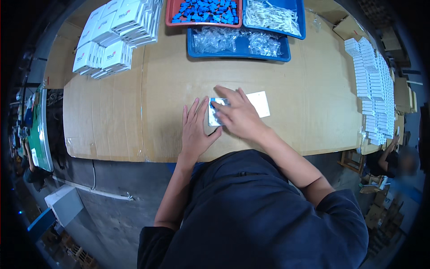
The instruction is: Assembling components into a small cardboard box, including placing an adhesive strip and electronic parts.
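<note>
Left hand (195,133) beside, right hand (244,116) over small white box (213,119)

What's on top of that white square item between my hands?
On the white square item, a blue piece shows near the far left corner. Your right hand hides its right part, so what's there can't be seen.

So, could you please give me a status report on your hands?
Left hand spread beside white square item. Right hand over it, fingers at small blue piece. Right hand blocks part of the view.
</note>
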`<state>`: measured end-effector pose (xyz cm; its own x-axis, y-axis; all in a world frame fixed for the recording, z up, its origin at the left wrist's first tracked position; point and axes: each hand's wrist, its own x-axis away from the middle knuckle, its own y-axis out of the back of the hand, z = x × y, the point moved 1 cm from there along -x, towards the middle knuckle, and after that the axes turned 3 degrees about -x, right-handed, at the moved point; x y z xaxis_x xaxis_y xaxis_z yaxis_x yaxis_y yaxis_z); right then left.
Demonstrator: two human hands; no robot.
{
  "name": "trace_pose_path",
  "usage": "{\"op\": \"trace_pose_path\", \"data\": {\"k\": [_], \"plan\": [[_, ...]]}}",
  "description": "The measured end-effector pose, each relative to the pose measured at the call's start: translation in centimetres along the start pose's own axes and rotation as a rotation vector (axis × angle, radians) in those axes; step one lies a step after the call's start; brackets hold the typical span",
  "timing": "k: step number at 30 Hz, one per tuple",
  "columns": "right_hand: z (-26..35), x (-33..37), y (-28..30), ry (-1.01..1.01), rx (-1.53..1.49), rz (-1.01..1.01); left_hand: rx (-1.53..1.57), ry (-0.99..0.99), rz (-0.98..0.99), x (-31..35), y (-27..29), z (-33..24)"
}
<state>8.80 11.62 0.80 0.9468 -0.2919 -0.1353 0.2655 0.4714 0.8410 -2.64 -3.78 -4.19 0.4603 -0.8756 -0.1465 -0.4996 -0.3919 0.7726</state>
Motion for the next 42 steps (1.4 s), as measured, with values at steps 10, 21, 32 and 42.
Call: {"op": "trace_pose_path", "data": {"k": [10, 21, 32, 42], "plan": [[-7.1, 5.9, 7.2, -0.140, -0.068, 0.149, -0.058, 0.024, -0.095, -0.1, 0.5, -1.3], [-8.0, 5.0, 7.3, -0.109, -0.070, 0.207, -0.102, -0.028, -0.073, -0.5, 0.7, -0.9], [-9.5, 3.6, 6.6, -0.395, -0.518, -0.052, 0.669, 0.090, -0.141, -0.4, 1.0, -1.0], [-9.2, 4.7, 3.4, -0.133, -0.140, -0.260, 1.803, 0.446, -0.120, -0.7, 1.3, -3.4]]}}
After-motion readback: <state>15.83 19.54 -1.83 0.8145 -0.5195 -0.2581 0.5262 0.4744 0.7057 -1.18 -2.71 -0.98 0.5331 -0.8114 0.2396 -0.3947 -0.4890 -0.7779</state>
